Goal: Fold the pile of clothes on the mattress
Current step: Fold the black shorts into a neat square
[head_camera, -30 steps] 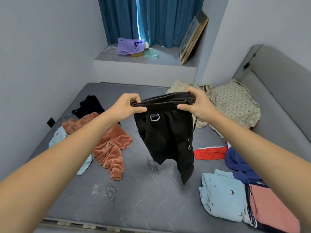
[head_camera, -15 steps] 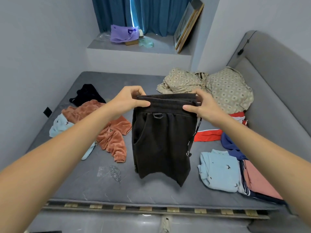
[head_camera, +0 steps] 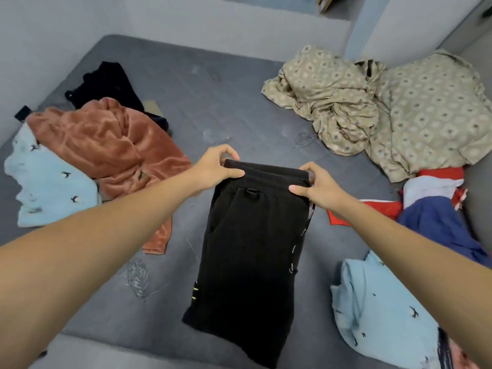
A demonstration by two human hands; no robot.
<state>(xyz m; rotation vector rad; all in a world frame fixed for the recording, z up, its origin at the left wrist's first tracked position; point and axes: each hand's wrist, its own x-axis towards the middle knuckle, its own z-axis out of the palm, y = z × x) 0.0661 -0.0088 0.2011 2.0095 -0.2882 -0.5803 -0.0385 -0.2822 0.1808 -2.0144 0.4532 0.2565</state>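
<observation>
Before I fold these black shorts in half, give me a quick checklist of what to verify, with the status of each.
1. Left hand grips one waistband corner: ok.
2. Right hand grips the other corner: ok.
3. Black shorts lie flat on the mattress: mostly ok; whether the bottom hem rests fully on it, cannot tell.
4. Legs stacked evenly, one over the other: cannot tell.
5. Side cord tucked in: not ok, it trails along the right edge.
6. Bare mattress beyond the waistband for the fold: ok; the orange top and red garment lie off to the sides.
</observation>
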